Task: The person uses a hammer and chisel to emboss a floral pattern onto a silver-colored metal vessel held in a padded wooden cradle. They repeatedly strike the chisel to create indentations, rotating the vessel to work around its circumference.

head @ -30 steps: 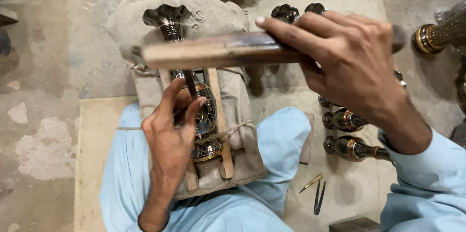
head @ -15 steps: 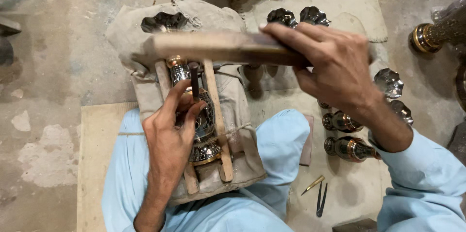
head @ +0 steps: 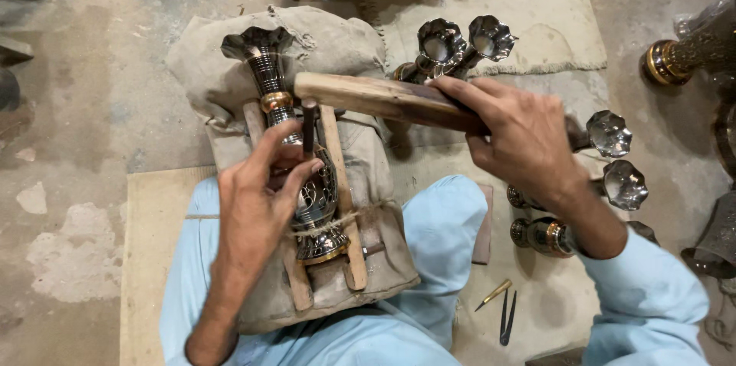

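Finished metal vases [head: 606, 182] lie at three o'clock; two fluted ones [head: 460, 40] at one o'clock; small pointed tools [head: 502, 308] at five o'clock.

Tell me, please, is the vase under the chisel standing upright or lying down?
Lying down: the metal vase rests lengthwise between two wooden slats on a cloth cushion, tied with string.

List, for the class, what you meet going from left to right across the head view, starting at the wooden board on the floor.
Wooden board → left hand holding a punch on the clamped metal vase → right hand gripping the wooden mallet → small vases lying on the floor.
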